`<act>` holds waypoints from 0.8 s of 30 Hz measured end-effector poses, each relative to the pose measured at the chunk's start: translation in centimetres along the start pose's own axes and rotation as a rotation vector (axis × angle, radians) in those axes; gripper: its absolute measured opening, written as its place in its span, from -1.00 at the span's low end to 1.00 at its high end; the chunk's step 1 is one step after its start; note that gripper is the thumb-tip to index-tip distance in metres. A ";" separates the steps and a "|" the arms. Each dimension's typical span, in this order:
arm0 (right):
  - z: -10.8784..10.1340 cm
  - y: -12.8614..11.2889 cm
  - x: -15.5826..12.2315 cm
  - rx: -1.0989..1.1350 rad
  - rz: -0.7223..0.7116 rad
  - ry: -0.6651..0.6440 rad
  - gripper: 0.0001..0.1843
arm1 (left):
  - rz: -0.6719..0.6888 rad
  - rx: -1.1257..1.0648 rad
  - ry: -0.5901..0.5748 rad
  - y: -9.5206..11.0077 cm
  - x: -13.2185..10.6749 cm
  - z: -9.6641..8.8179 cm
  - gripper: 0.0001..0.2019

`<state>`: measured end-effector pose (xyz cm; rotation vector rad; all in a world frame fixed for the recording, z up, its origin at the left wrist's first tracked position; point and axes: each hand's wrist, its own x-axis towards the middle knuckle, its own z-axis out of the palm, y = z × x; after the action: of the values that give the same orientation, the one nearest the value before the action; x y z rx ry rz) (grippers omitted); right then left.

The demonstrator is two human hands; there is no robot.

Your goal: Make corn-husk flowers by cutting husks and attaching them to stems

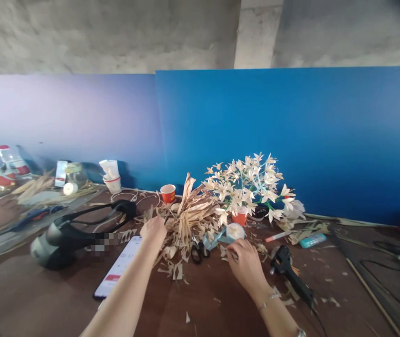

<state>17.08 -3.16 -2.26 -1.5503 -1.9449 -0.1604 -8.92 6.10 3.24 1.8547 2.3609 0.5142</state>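
Note:
My left hand is closed like a fist at the left edge of a pile of dried corn husks. Its fingertips are turned away, so anything in them is hidden. My right hand is bent loosely over the table, its thumb and forefinger apart with nothing visible between them. Just beyond it lie a tape roll and a curl of blue-grey ribbon. Black-handled scissors rest between my hands. Behind them, a bunch of cream husk flowers stands in a red paper cup.
A phone and a black headset lie to the left. On the right are a glue gun with a cord, a marker and a turquoise packet. Another person's hand shows at far left. Husk scraps litter the table.

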 end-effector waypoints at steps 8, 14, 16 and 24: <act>-0.2 -0.2 0.2 0.127 0.040 0.049 -0.85 | 0.072 -0.456 0.133 -0.1 -1.2 -3.0 -0.83; -1.1 -2.3 0.2 0.712 0.114 -0.032 -0.78 | 0.153 -1.524 -0.467 2.0 -6.8 -3.0 -0.78; -1.8 -3.4 0.1 0.924 0.170 -0.097 -0.76 | 0.140 -1.582 -0.617 2.7 -8.8 -2.3 -0.79; -2.5 -5.9 1.4 1.361 0.409 -0.185 -0.73 | 0.224 -1.301 -0.686 4.8 -11.7 -0.3 -0.82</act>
<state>12.54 -4.96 2.13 -0.9192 -1.2095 1.2388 -1.56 -4.16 3.50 1.2668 0.9036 0.9138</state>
